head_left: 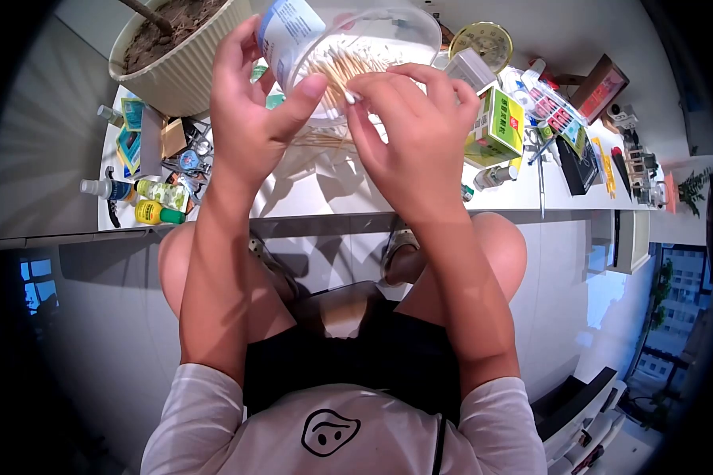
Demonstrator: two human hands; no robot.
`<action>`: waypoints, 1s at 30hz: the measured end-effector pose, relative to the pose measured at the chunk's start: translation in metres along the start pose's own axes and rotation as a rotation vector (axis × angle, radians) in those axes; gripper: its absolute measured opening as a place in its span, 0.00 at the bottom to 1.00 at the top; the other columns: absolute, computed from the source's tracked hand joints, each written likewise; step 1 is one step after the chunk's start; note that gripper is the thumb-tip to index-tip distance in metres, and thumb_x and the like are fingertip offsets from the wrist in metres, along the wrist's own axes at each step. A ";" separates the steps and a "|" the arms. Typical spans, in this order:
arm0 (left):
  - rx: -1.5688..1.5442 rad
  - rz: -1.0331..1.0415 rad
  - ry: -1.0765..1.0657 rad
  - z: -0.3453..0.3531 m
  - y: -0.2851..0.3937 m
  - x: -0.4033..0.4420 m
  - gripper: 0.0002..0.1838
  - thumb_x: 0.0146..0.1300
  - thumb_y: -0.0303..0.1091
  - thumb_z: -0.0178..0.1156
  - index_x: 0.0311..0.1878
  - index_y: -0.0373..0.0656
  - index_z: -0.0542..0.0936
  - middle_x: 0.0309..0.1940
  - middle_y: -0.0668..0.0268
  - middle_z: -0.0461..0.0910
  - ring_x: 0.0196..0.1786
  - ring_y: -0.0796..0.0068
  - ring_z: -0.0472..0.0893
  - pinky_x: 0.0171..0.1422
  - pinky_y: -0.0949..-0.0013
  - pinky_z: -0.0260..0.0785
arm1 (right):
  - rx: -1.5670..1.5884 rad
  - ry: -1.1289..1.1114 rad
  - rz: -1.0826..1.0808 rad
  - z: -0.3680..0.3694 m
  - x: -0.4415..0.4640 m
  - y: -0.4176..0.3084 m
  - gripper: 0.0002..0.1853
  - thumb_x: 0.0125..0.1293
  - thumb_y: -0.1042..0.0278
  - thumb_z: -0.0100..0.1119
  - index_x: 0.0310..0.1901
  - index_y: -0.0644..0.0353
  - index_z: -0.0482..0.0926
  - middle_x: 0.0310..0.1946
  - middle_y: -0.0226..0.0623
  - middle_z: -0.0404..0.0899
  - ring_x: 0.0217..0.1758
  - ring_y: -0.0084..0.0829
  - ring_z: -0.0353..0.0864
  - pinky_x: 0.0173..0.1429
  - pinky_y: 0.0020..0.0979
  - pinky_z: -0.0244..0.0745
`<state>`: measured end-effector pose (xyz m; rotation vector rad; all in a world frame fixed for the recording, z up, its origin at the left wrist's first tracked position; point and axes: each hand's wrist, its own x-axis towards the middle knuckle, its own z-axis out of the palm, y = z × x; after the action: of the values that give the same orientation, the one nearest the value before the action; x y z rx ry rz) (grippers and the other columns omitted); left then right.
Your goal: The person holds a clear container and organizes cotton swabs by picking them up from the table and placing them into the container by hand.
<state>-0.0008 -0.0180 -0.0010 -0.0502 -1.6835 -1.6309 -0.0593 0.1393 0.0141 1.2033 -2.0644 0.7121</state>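
A clear round container [291,32] with a blue-and-white label is gripped in the left hand [249,115], tilted above the table [317,194]. Small lines of print are carried on the label, but they are too blurred to be read. Cotton swabs [342,66] are bunched inside the container, and swabs among them are pinched between the thumb and fingers of the right hand [424,119]; how many cannot be told.

On the table, to the right, a green-and-yellow box [501,127] is marked with a row of Chinese characters and a red emblem; the characters are too small to be read with certainty. A gold-rimmed dial [481,46] is seen behind it, its figures illegible. At the left, a yellow bottle [147,211] is topped with a green cap, its dark print unreadable. A simple black outline with two dots is printed on the white shirt [330,433].
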 end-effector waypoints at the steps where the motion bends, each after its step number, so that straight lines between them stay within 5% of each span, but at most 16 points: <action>1: -0.002 0.001 0.006 0.000 -0.001 0.000 0.41 0.50 0.32 0.73 0.62 0.30 0.61 0.53 0.59 0.68 0.58 0.70 0.70 0.63 0.63 0.66 | -0.019 0.053 -0.010 0.001 0.000 0.000 0.08 0.52 0.66 0.64 0.35 0.51 0.78 0.34 0.23 0.79 0.47 0.30 0.74 0.55 0.40 0.56; 4: 0.104 0.015 0.018 0.002 0.001 -0.001 0.43 0.56 0.45 0.68 0.66 0.29 0.59 0.56 0.54 0.71 0.59 0.66 0.72 0.66 0.64 0.61 | -0.046 0.120 -0.035 0.002 0.000 0.001 0.08 0.51 0.68 0.63 0.35 0.51 0.79 0.31 0.21 0.78 0.43 0.28 0.75 0.53 0.37 0.57; 23: 0.118 0.022 0.019 -0.011 -0.007 0.000 0.44 0.56 0.49 0.67 0.65 0.28 0.60 0.54 0.54 0.73 0.57 0.68 0.72 0.64 0.66 0.62 | -0.189 0.365 -0.054 -0.004 0.005 0.011 0.06 0.48 0.69 0.64 0.31 0.49 0.80 0.27 0.17 0.77 0.35 0.24 0.74 0.44 0.30 0.55; 30: 0.126 -0.012 0.003 -0.014 -0.005 0.001 0.44 0.55 0.51 0.67 0.65 0.29 0.60 0.54 0.54 0.73 0.57 0.68 0.73 0.63 0.66 0.62 | -0.298 0.228 -0.042 -0.001 0.003 0.015 0.04 0.48 0.68 0.63 0.26 0.49 0.78 0.26 0.18 0.75 0.34 0.25 0.71 0.43 0.31 0.54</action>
<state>0.0026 -0.0321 -0.0064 0.0248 -1.7839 -1.5292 -0.0737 0.1456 0.0149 0.9478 -1.8717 0.4761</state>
